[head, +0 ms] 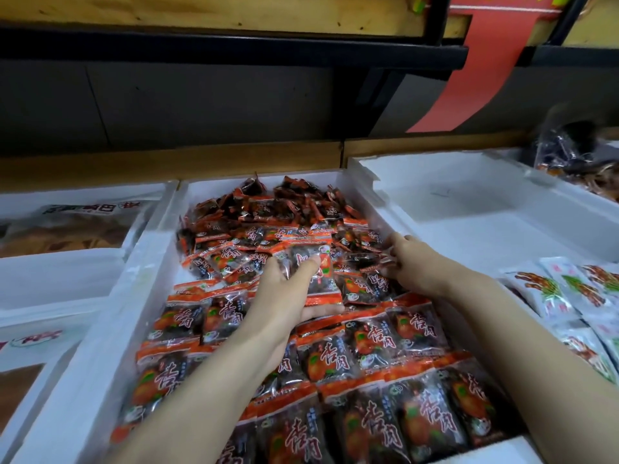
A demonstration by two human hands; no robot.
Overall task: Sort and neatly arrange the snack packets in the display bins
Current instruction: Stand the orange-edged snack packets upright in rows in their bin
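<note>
A white foam bin (110, 316) in the middle holds many red-and-black snack packets. The near packets (375, 349) lie flat in rows; the far ones (268, 212) are a loose heap. My left hand (288, 296) holds one packet (315, 272) raised over the bin's middle, thumb on its front and fingers beneath. My right hand (412, 262) reaches into the loose packets by the bin's right wall, its fingers curled on several of them; the fingertips are partly hidden.
To the right stands an empty white foam bin (475, 209). White packets with green and red print (569, 296) lie at the right edge. More foam bins (60, 272) with other goods are on the left. A dark shelf back (201, 102) rises behind.
</note>
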